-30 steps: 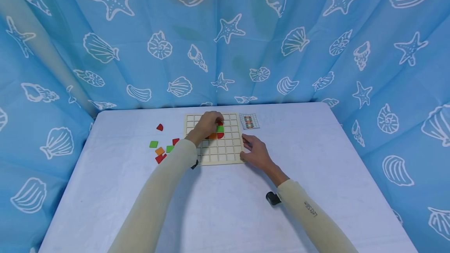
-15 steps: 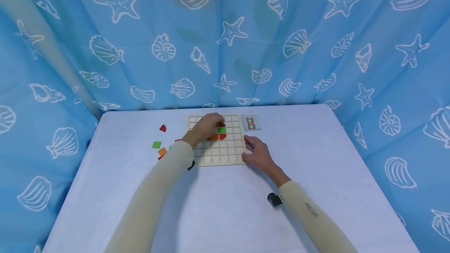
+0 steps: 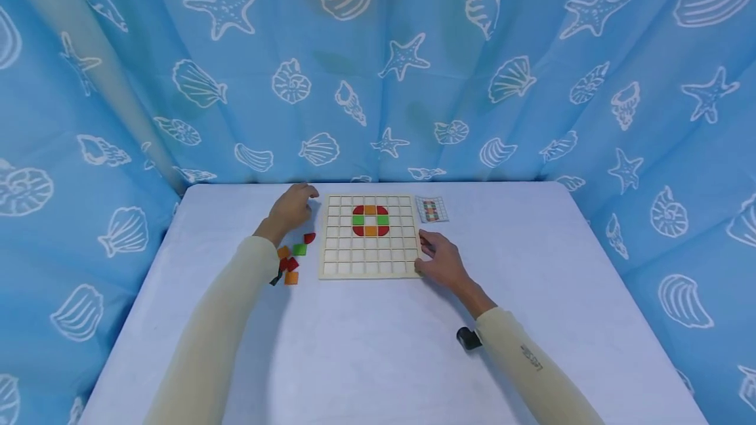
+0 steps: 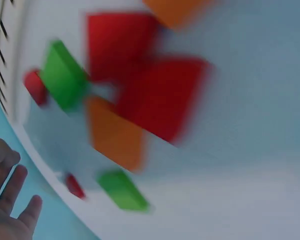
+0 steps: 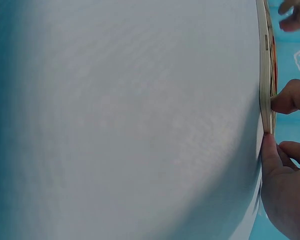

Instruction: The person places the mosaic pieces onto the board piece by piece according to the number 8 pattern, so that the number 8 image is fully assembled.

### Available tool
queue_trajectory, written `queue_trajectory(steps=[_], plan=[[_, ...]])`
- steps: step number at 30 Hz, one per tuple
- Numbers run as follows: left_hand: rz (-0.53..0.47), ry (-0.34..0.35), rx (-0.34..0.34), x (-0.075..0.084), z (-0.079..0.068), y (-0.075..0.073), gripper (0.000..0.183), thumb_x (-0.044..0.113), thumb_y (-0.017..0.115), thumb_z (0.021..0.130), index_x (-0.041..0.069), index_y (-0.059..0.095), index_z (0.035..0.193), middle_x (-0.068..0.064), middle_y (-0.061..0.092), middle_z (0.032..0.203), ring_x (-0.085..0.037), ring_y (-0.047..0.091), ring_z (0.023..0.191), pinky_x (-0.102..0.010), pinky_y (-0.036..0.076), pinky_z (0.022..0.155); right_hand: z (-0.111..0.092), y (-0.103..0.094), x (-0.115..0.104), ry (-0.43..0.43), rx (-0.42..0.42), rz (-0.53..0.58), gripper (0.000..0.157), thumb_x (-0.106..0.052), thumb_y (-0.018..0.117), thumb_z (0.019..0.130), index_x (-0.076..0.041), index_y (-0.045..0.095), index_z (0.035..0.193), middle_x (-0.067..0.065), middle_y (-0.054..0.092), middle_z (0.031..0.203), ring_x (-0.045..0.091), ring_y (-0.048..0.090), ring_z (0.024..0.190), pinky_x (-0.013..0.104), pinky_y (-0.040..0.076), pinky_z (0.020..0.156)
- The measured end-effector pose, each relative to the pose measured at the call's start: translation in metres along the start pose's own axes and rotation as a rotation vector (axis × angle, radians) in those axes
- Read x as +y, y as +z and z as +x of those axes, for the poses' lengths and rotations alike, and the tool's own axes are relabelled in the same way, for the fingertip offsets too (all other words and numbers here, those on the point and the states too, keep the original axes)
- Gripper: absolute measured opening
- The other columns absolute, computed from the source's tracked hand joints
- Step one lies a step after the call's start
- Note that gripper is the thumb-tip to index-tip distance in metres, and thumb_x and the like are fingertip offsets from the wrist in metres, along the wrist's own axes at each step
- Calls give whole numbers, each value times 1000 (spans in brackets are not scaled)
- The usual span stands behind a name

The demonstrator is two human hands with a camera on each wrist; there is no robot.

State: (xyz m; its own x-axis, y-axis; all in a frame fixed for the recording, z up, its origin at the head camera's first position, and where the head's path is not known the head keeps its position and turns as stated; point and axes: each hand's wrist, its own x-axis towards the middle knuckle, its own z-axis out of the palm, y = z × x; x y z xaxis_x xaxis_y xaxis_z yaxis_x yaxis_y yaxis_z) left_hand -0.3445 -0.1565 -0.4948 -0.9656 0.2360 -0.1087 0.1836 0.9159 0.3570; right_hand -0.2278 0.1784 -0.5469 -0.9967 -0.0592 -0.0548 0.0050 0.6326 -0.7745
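Right hand (image 3: 441, 260) grips board (image 3: 342, 256) — card (image 3: 432, 209) alongside, loose tiles (image 3: 300, 250) near left hand (image 3: 292, 207).

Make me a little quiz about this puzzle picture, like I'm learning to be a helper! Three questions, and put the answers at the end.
1. True or false: the right hand is touching the edge of the board.

2. How many green pieces sit in the squares of the board?
A) one
B) two
C) four

3. Fill the gap: seen from the head camera, the pattern card lies just to the ____ of the board.

Key: 1. True. 2. B. 3. right.
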Motion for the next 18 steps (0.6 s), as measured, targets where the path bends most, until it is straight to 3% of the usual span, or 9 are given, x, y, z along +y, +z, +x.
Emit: queue_trajectory(steps=[4,7,12,18], plan=[[-41,-100,-7,-21,-12,-7,45,4,67,88,7,56,131,-13,50,135,-31,43,126,-46,39,106,0,-1,1,-1,0,14,73,-5,69,78,-4,42,146,10,53,130,21,52,124,28,44,100],[-72,-127,4,-35,-19,-10,43,7,67,89,8,57,131,-14,49,136,-33,42,128,-48,39,105,0,-1,2,-5,-5,31,73,-5,70,78,-3,42,146,11,53,131,22,52,124,29,44,100],[-82,-84,-6,-53,-30,-12,38,8,67,89,6,59,126,-15,52,129,-34,46,121,-49,44,101,0,0,3,6,-4,35,73,-5,70,78,-4,43,145,10,53,131,22,52,124,30,44,100],[-79,-10,-53,-64,-50,-16,37,11,72,87,7,62,122,-13,57,119,-32,52,111,-46,51,92,1,-1,3,12,-7,27,73,-5,70,78,-5,42,146,10,52,133,21,51,125,30,44,100]])
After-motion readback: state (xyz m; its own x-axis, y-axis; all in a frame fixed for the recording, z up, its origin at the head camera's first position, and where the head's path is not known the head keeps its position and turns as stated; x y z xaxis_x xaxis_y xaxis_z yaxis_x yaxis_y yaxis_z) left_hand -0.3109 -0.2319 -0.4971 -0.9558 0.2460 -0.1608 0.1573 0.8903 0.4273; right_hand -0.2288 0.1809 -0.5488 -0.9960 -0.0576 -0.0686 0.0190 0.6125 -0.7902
